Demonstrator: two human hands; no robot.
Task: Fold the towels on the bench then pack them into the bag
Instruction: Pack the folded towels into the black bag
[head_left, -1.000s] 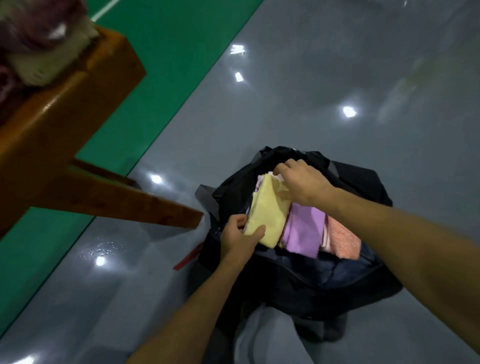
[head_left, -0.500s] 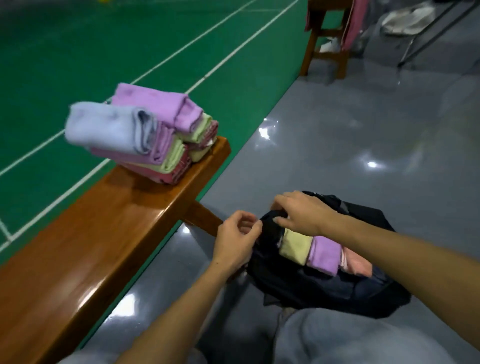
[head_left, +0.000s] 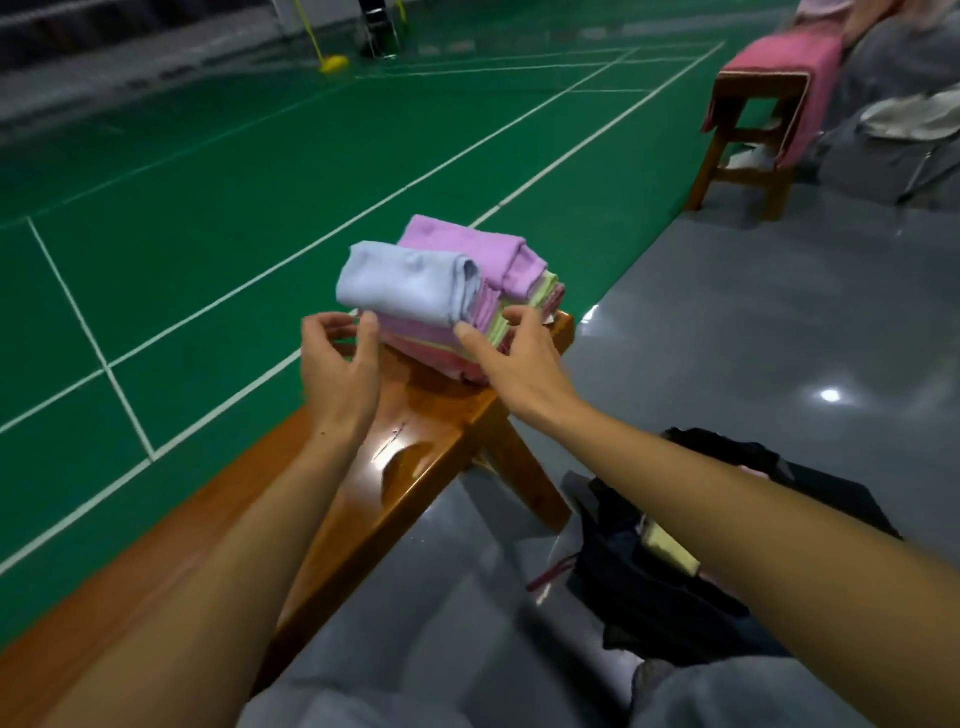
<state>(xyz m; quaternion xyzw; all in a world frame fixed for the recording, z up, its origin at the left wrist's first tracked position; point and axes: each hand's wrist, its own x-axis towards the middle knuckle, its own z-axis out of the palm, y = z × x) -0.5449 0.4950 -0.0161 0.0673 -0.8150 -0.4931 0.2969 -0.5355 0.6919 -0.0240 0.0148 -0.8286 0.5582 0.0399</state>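
Stack of folded towels (head_left: 441, 301) at the far end of the wooden tabletop (head_left: 415, 441), left hand (head_left: 340, 369) spread loosely just beside it, right hand (head_left: 511, 358) spread, fingertips touching stack's side, black bag (head_left: 649, 587) on the grey floor (head_left: 753, 322), yellow towel (head_left: 670, 548) inside.

The scene is dim, lit from overhead. Small white glare spots sit on the glossy grey floor (head_left: 831, 396), and a bright sheen streaks the bench (head_left: 410, 441) top. Colours look muted and cool. The wide lens bends the court lines (head_left: 93, 343) and stretches the forearms toward the lower corners. Far background is soft and smeared; the bag (head_left: 649, 587) is nearly lost in shadow. The towels (head_left: 415, 280) look slightly blurred.
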